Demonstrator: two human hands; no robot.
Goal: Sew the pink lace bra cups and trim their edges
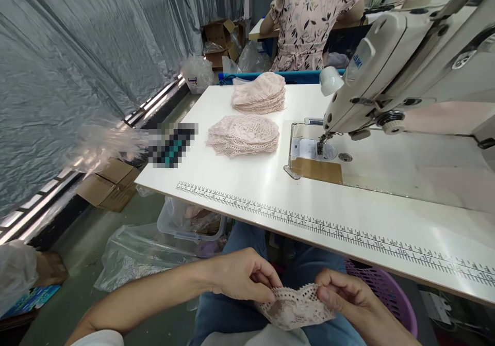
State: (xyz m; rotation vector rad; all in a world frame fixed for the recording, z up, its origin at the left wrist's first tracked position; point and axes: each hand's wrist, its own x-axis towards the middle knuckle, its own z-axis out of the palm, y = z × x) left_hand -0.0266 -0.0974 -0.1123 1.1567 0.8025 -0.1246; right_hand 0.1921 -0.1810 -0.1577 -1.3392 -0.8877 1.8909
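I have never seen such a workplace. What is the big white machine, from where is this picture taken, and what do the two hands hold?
The picture comes from a camera worn on the person's head, looking down at their lap. The white machine is a sewing machine standing on a white table with a printed ruler along its edge. Two stacks of pink lace pieces lie on the table. The left hand and right hand pinch one lace piece between them, over the knees. Another person sits behind, at a further table.
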